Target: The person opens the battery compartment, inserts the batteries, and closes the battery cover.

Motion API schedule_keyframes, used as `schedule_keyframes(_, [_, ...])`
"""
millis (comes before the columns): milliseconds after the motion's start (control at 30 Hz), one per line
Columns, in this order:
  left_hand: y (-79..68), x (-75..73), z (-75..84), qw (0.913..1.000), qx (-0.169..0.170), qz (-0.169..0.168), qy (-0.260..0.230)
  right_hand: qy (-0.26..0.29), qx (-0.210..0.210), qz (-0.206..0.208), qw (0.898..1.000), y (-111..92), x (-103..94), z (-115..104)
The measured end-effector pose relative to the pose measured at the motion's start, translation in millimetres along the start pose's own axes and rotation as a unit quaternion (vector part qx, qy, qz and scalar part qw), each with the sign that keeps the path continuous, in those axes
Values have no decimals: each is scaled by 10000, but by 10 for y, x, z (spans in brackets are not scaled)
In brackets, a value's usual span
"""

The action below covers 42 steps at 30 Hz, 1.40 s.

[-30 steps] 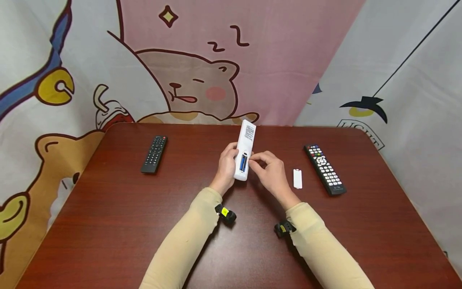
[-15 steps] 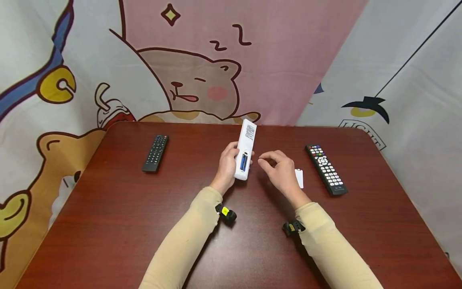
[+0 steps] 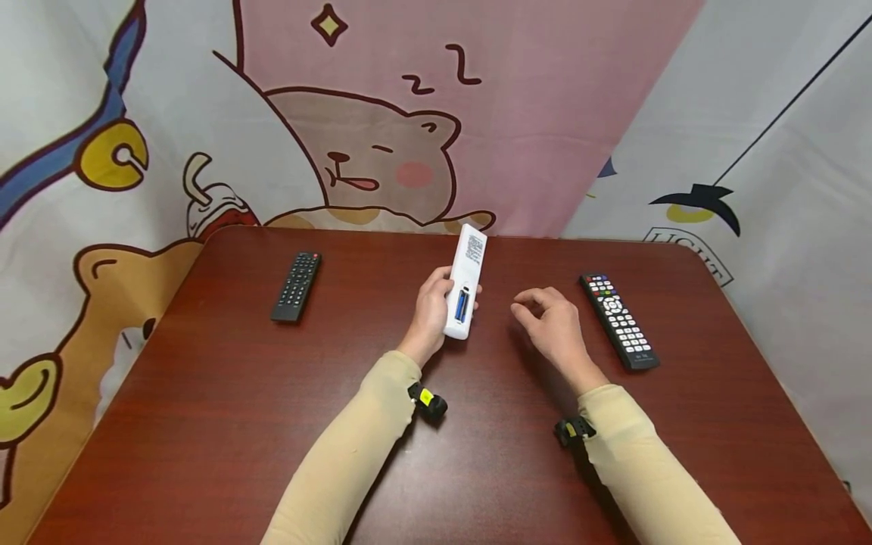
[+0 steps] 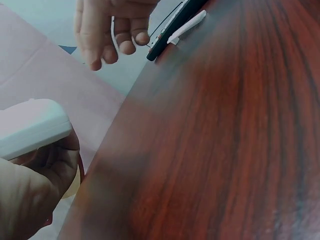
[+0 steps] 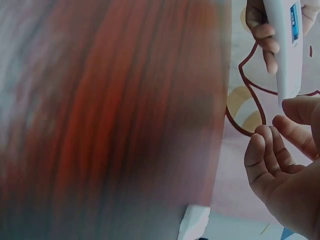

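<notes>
My left hand point(image 3: 431, 309) grips a white remote control point(image 3: 467, 261) above the table, its back turned up and its far end raised. In its uncovered battery compartment lies something blue, a battery by its look point(image 3: 462, 306); whether there is more than one I cannot tell. To the right, apart from the remote, is my right hand point(image 3: 555, 329), fingers loosely bent and nothing visible between them. Beyond that hand the white battery cover point(image 4: 188, 27) lies on the table; the hand hides it in the head view.
A small black remote point(image 3: 297, 288) lies at the table's left. On the right lies a longer black remote point(image 3: 618, 322) with white buttons. The brown wooden table point(image 3: 470, 469) reaches back to a hanging cloth point(image 3: 545, 113) printed with cartoons.
My right hand has drawn away from the white remote to the right, over toward the battery cover. The left hand still holds the remote in nearly the same place.
</notes>
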<state>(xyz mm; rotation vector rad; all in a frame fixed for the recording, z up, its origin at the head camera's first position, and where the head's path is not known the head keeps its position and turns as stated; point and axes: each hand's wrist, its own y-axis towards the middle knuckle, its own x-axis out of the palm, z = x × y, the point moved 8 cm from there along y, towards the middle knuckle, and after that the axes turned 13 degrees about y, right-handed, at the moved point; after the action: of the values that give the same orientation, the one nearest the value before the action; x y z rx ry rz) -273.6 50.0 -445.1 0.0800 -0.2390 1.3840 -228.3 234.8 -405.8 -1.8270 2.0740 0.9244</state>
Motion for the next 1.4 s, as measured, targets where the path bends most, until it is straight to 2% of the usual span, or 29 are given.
schedule_keyframes(267, [13,6,-16,10000,17,24,-2,-273,33,46,9996,-31,-145,145])
schedule_keyframes(600, [16,12,-19,9999,-57,25,117,-660,497,111,9965,-70,-289,323])
schedule_keyframes(933, [2,16,2,9995,-16,-57,299,-1017,898,-97,9907,-82,-385,392])
schedule_keyframes(1400, [6,29,20,9996,27,-38,272,-1282,1530,-434,9789,-92,-435,505])
